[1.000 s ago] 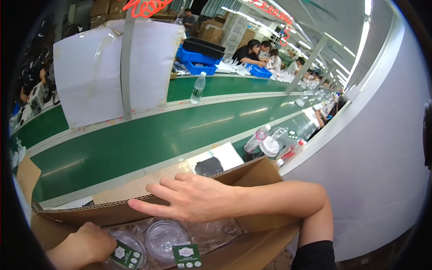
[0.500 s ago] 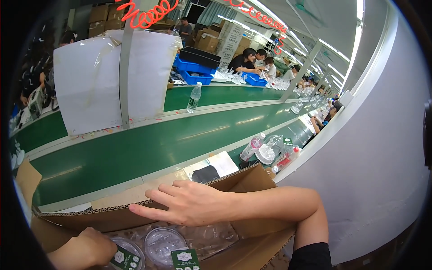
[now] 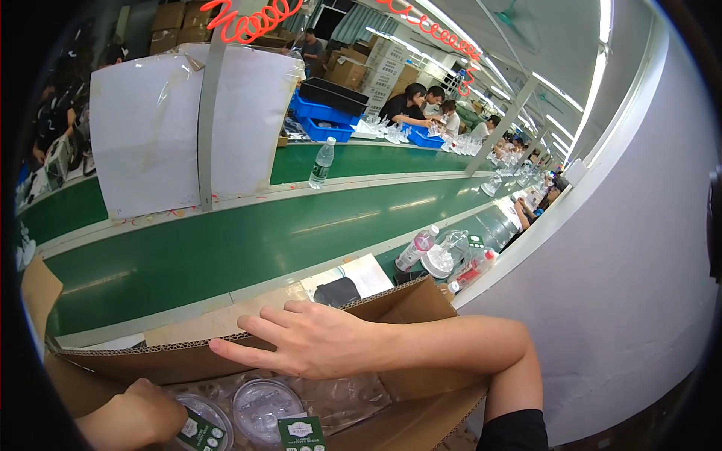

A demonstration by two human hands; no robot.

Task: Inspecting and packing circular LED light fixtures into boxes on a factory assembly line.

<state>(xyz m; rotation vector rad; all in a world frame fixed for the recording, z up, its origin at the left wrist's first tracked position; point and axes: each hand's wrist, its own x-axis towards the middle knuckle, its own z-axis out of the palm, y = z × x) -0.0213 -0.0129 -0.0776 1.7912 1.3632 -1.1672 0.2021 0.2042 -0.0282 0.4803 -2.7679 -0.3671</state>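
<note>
An open cardboard box (image 3: 421, 402) lies below me. Inside it are a clear round plastic container (image 3: 265, 412) and a second clear container (image 3: 218, 415), each beside a green label card. My left hand (image 3: 139, 417) is closed at the box's left end, right against the second container. Its fingertips are hidden, so what it grips cannot be seen. Stretched across the box, my right hand (image 3: 304, 342) hovers near the far rim with its fingers spread and nothing held. Clear plastic film (image 3: 346, 402) lies in the box under my right forearm.
Beyond the box runs a green conveyor belt (image 3: 263, 248). A water bottle (image 3: 322, 163) stands on its far ledge. At right are a pink-labelled bottle (image 3: 417, 248), a clear dome (image 3: 444, 255) and a white wall (image 3: 594, 301). Several people work farther down the line.
The whole view has shifted slightly. Both hands keep nearly the same pose and place over the box.
</note>
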